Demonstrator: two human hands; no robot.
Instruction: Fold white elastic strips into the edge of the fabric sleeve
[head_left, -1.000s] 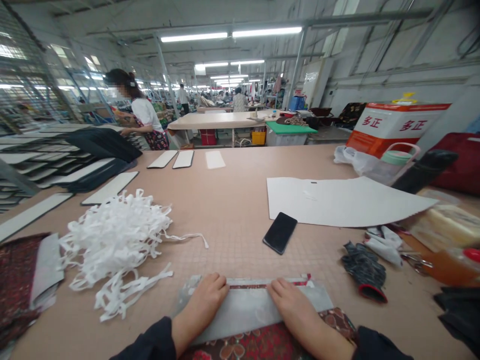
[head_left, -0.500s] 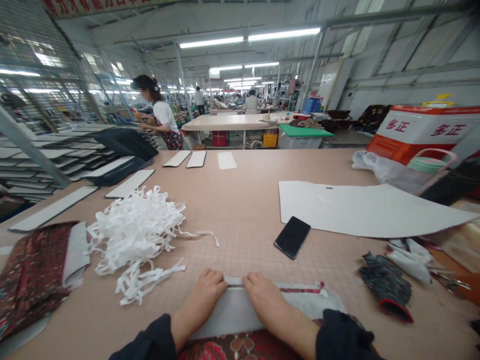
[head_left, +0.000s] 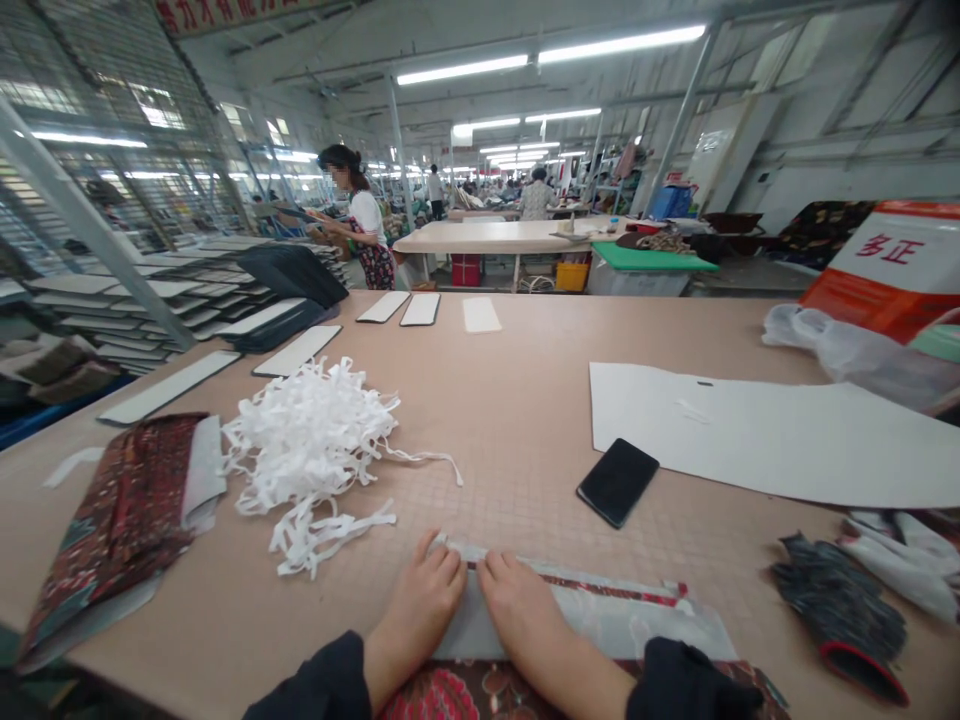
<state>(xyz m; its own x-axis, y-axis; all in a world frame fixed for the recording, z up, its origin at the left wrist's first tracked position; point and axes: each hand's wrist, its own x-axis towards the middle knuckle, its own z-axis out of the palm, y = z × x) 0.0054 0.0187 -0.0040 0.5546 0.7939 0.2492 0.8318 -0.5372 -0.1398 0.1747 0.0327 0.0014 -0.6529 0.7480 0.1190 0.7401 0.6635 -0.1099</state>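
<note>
In the head view, a dark red floral fabric piece (head_left: 495, 688) lies at the table's near edge, with its pale grey backing (head_left: 637, 620) turned up. A narrow red patterned band (head_left: 600, 585) runs along the far edge. My left hand (head_left: 420, 595) is closed on that edge, its fingers curled, with the index finger slightly raised. Close beside it, my right hand (head_left: 525, 605) pinches the same edge. Whatever lies under the fingertips is hidden. A heap of white fabric strips (head_left: 315, 430) sits left of my hands, with a smaller bunch (head_left: 322, 535) nearer.
More folded floral fabric (head_left: 127, 510) lies at the left. A black phone (head_left: 619, 482) rests beside a large white panel (head_left: 750, 430). At the right is a dark glove (head_left: 840, 600). Pale panels (head_left: 296, 350) lie at the far left, and a person (head_left: 367, 225) stands beyond.
The view has swung left, so things on the table appear further right. My left hand's index finger has lifted a little; both hands stay at the fabric's far edge.
</note>
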